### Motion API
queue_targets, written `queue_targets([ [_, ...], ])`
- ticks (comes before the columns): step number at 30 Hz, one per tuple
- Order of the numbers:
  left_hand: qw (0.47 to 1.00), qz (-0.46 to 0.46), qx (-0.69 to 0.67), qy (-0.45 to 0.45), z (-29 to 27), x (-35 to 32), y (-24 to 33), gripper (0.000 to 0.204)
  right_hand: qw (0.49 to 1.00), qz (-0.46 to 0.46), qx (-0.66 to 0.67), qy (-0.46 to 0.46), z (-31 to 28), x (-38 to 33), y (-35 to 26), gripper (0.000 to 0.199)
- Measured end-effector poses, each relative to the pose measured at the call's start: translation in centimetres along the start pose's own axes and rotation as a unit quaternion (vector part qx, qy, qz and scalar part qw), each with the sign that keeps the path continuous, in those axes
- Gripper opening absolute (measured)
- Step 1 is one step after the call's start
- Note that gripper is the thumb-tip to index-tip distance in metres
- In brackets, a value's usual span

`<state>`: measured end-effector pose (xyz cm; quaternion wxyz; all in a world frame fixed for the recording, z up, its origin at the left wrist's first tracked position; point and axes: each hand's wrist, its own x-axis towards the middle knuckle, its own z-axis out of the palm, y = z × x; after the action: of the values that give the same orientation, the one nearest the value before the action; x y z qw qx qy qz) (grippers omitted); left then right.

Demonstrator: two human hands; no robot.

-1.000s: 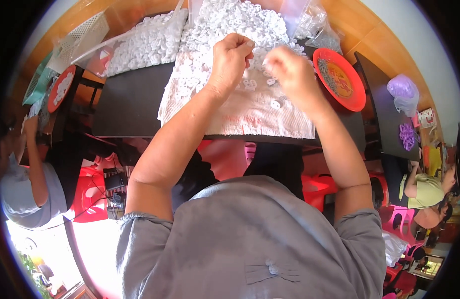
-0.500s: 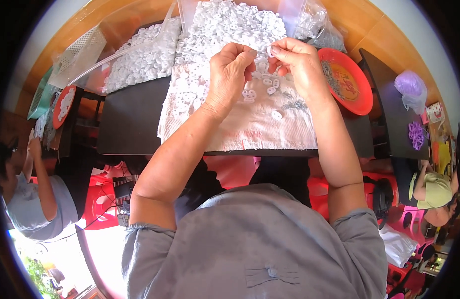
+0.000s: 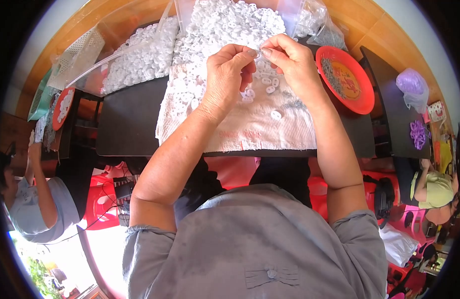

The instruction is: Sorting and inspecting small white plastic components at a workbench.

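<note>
Black and smooth, the bench (image 3: pixel 128 124) carries a whitish woven cloth (image 3: pixel 275 137) with faint red marks. Small white oval plastic pieces with holes (image 3: pixel 230 22) are heaped on its far part, a few lying loose nearer the front edge. More fill a clear plastic box (image 3: pixel 108 62) at left; a round red plastic plate (image 3: pixel 363 97) with grey bits sits at right. Behind rises an orange-brown wall (image 3: pixel 369 30); people in a grey-blue shirt (image 3: pixel 48 209) and a yellow-green shirt (image 3: pixel 435 192) sit at the sides.

Both hands meet above the heap, left hand (image 3: pixel 229 74) and right hand (image 3: pixel 295 65) with thumb and forefinger narrowed, tips almost together. Whether they grip a piece cannot be told against the white. The heap's far end is cut off.
</note>
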<state>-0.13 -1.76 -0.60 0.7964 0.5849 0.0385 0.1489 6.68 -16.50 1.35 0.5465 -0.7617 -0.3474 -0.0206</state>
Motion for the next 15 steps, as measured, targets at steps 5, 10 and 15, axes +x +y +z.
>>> queue_targets([
  [5,1.000,-0.014,0.017,-0.012,0.2,-0.1,0.2,0.016,0.999,-0.044,-0.008,-0.010,-0.1,0.3,0.6,0.009],
  [10,0.999,-0.041,0.020,-0.011,0.0,0.1,-0.1,0.014,0.995,-0.080,-0.028,-0.044,-0.3,0.9,1.3,0.008],
  [15,0.998,-0.060,0.023,-0.011,-0.1,0.1,-0.3,0.012,0.988,-0.133,-0.042,-0.071,-0.5,1.4,1.7,0.007],
])
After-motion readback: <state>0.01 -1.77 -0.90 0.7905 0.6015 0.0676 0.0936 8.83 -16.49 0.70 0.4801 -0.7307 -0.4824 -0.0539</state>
